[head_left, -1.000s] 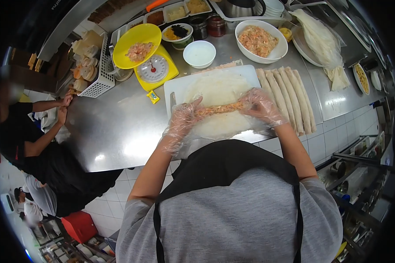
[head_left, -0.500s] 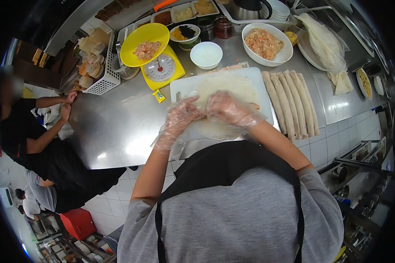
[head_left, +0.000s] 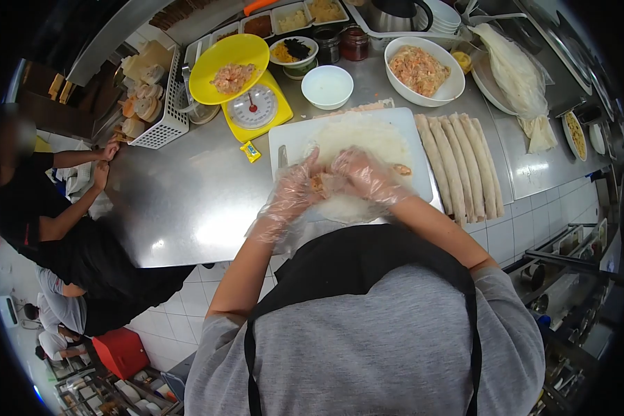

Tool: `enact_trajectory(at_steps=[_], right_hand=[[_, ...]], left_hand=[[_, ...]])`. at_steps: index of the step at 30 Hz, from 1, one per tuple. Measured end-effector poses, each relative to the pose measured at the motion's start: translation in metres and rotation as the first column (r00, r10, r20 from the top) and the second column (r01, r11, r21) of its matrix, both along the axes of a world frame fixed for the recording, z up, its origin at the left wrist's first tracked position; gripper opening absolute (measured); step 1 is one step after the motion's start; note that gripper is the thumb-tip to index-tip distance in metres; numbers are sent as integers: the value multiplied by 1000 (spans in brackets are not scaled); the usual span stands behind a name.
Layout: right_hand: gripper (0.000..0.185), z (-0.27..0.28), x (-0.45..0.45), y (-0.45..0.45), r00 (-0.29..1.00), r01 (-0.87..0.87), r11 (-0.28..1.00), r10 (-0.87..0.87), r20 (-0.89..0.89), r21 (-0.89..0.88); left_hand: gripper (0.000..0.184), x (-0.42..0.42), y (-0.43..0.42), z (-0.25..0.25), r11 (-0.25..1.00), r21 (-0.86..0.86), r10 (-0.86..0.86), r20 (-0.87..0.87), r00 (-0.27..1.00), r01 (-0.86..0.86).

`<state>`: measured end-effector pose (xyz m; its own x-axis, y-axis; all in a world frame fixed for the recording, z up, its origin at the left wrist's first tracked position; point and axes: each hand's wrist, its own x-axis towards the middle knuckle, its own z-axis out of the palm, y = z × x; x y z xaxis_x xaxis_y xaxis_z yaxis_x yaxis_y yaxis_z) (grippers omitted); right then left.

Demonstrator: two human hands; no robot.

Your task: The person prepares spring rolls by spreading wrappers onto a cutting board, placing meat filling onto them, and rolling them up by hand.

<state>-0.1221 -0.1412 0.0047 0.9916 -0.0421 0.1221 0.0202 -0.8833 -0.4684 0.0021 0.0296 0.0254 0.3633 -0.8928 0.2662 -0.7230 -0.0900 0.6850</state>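
Note:
A round, thin white wrapper (head_left: 378, 136) lies on the white cutting board (head_left: 421, 152), with another pale part of it nearer my body. Across it runs a strip of orange-pink minced filling (head_left: 317, 184), whose other end shows beyond my right hand. My left hand (head_left: 290, 186), in a clear plastic glove, closes around the left end of the filling, thumb pointing away from me. My right hand (head_left: 366, 175), gloved likewise, is curled over the middle of the strip. Its fingertips are partly hidden, as is the filling beneath. To the right lie several long pale rolls (head_left: 459, 166) side by side.
A yellow scale (head_left: 253, 111) carries minced filling in its pan. Behind the board stand a bowl of white liquid (head_left: 327, 87) and a large bowl of filling (head_left: 423, 69). A small yellow packet (head_left: 250, 152) lies left. Another person (head_left: 55, 187) leans at the table's left end.
Both hands have shifted slightly, and the left has turned so its thumb points up. More filling now shows between the hands and past the right hand.

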Motion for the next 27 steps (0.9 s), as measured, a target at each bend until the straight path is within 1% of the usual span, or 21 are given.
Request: enact_trajectory(at_steps=[2,3,5,7,8,10,12,13,14,16,17,18,19,20,21,22,23,24,25,26,27], right_hand=[[44,-4,-1,1,1000,-10,1000,10,16,-11],[45,-5,-1,2,999,-19,1000,20,31,-20],[45,-7,-4,-3,999,-27,1000,27,24,-6],[45,1,-8,-7,999,-32,999,32,19,7],[47,6,-13,-8,1000,3,1000,-3,-12,-25],[48,9,-15,-10,998,33,998,-35,-42,-54],[62,6,-7,-19,977,-63,998,64,-205,12],[73,17,-8,-20,999,-2,982,9,-36,187],[83,31,-10,-23,990,28,932,-77,120,362],[97,57,1,-38,905,84,944,-207,372,320],[100,72,8,-43,868,135,946,-256,426,293],[102,86,15,-45,825,188,945,-300,479,267],[102,95,22,-47,824,189,946,-300,480,265],[107,104,28,-48,776,252,939,-340,531,233],[111,109,33,-50,722,315,927,-374,583,205],[111,110,38,-53,719,316,927,-372,588,200],[113,110,42,-57,694,330,913,-407,594,240],[115,109,43,-58,669,343,897,-443,597,281],[115,110,41,-58,672,324,856,-508,539,402],[115,107,44,-59,669,329,856,-510,541,400],[114,102,49,-62,626,217,788,-566,537,577]], left_hand=[[84,6,-2,-16,999,20,-48,62,997,47],[83,9,-1,-20,998,54,-40,-60,997,43],[83,13,4,-25,995,89,-29,-179,983,46],[81,11,7,-11,997,70,-21,-188,982,34],[81,14,9,-14,997,70,-23,-188,982,36],[81,15,12,-17,990,144,48,-301,952,-4],[82,13,13,-5,988,152,42,-256,966,-3],[84,11,10,6,987,158,28,-210,977,6],[84,8,5,12,988,156,24,-210,977,9],[78,-1,-8,22,979,-125,131,-216,968,-160],[78,-5,-16,36,980,-123,130,-217,968,-159],[73,-9,-26,55,997,-29,60,-361,931,-76],[70,-14,-36,74,999,47,5,-500,866,22],[70,-23,-45,91,999,42,1,-499,867,23],[61,-33,-54,107,991,128,39,-455,890,23],[54,-39,-62,114,977,214,71,-405,911,19],[54,-41,-69,108,978,208,67,-403,913,20],[44,-40,-76,96,997,58,-24,-463,886,57],[36,-40,-82,89,992,-95,-122,-507,853,85],[36,-39,-88,83,991,-99,-128,-506,853,90],[32,-39,-92,80,986,-58,-166,-454,876,158]])
